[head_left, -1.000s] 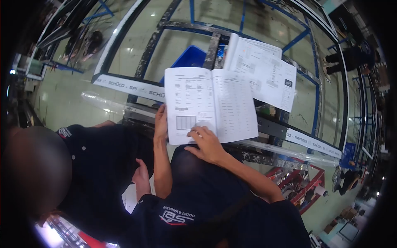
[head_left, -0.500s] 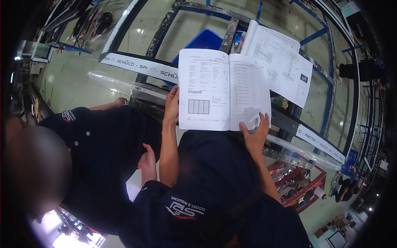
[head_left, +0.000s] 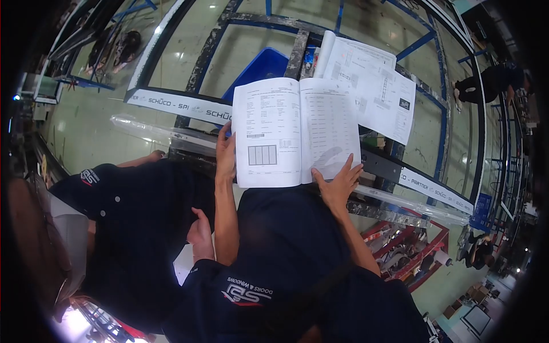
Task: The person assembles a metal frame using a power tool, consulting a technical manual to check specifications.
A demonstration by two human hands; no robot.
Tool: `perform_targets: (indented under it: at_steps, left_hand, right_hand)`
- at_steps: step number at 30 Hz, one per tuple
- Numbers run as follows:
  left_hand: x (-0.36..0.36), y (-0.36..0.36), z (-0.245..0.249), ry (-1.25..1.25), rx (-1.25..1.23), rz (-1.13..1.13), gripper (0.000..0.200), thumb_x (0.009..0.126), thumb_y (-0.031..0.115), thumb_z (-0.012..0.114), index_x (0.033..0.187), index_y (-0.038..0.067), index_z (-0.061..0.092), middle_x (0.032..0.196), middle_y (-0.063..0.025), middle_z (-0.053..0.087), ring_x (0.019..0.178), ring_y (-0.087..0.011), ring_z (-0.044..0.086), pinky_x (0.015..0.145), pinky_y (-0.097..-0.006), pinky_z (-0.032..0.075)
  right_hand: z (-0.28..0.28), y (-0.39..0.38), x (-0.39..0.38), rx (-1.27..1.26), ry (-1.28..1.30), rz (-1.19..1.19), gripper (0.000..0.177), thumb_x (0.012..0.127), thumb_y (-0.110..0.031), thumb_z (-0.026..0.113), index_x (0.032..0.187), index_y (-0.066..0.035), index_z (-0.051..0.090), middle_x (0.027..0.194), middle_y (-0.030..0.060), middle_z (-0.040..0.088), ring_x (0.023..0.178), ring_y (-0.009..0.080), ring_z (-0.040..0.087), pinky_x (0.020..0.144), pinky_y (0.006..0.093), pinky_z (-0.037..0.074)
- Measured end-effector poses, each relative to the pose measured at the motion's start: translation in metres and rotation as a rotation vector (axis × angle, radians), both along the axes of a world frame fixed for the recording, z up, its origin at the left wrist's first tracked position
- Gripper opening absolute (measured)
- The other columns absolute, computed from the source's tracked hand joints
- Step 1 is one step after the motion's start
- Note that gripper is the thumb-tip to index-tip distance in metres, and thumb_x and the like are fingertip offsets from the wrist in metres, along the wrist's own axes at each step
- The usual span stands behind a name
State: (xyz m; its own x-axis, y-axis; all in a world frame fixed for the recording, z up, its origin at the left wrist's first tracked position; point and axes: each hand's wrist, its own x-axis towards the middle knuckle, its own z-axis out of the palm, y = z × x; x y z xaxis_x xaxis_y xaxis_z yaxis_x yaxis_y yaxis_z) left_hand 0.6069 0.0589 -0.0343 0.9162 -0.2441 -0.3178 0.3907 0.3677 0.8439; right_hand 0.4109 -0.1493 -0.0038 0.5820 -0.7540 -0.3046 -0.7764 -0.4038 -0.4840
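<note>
An open document booklet (head_left: pixel 267 120) shows printed text and a panel drawing on its left page, and rows of text on its right page. At its left edge, my left hand (head_left: pixel 226 153) grips the paper, fingers partly behind it. My right hand (head_left: pixel 339 184) lies at the lower right corner of the right page, thumb and fingers spread over the paper. Beyond the booklet, drawing sheets (head_left: pixel 372 83) with a rolled-back edge rest on the frame.
A co-worker in dark clothing (head_left: pixel 143 211) stands close at the left, one hand (head_left: pixel 200 235) near my left forearm. A labelled profile frame (head_left: pixel 180 107) crosses the blue-legged stand (head_left: pixel 214 51). Beyond are a blue bin (head_left: pixel 260 70) and, lower right, a red rack (head_left: pixel 426 268).
The booklet, both my hands and the surroundings appear shifted left and slightly down, apart from the drawing sheets, which also shift left. The co-worker's head has turned or moved.
</note>
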Motion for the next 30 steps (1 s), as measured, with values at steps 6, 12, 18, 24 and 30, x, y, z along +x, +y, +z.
perform_targets:
  at_steps: [6,12,18,24,30]
  left_hand:
    - [0.001,0.003,-0.007,0.014,0.021,0.001,0.03,0.098,0.01,0.053,0.126,0.0,0.05,0.107,-0.0116,0.066,0.089,-0.0157,0.068,0.074,-0.0257,0.058]
    - [0.003,0.004,-0.015,0.025,0.045,-0.002,0.027,0.098,0.009,0.053,0.123,0.0,0.054,0.105,-0.0114,0.067,0.087,-0.0151,0.068,0.073,-0.025,0.057]
    - [0.001,0.008,-0.022,0.038,0.064,0.003,0.025,0.097,0.008,0.053,0.119,-0.001,0.058,0.102,-0.0112,0.068,0.084,-0.0145,0.068,0.071,-0.0243,0.057]
    - [0.001,0.015,-0.025,0.047,0.058,-0.009,0.024,0.096,0.005,0.053,0.116,-0.002,0.062,0.104,-0.0108,0.067,0.085,-0.0147,0.068,0.072,-0.0246,0.056]
    - [0.001,0.021,-0.025,0.068,0.033,-0.063,0.023,0.093,0.001,0.053,0.113,-0.003,0.065,0.109,-0.0104,0.066,0.091,-0.0158,0.067,0.077,-0.026,0.056]
  right_hand:
    - [-0.001,0.001,0.0,0.0,0.034,0.011,0.121,0.073,-0.06,0.073,0.154,-0.007,0.0,0.15,0.0412,-0.009,0.142,0.053,-0.009,0.108,0.0701,0.006]
    - [-0.003,0.006,0.001,-0.031,0.063,0.003,0.113,0.077,-0.057,0.071,0.154,-0.007,0.006,0.152,0.0385,-0.005,0.143,0.0528,-0.008,0.108,0.0707,0.007]
    - [-0.018,-0.02,-0.023,-0.206,-0.291,-0.102,0.081,0.079,-0.034,0.076,0.139,0.002,0.036,0.142,0.0258,0.034,0.133,0.0439,0.031,0.11,0.0532,0.026]
    - [-0.014,-0.04,-0.03,-0.09,-0.485,-0.297,0.045,0.078,-0.009,0.077,0.116,0.003,0.056,0.112,0.0157,0.057,0.095,0.0237,0.059,0.081,0.0339,0.049]
    - [-0.035,-0.067,-0.044,0.168,-0.601,-0.432,0.032,0.079,-0.007,0.078,0.105,0.002,0.062,0.093,0.0058,0.062,0.077,0.0111,0.057,0.067,0.0255,0.047]
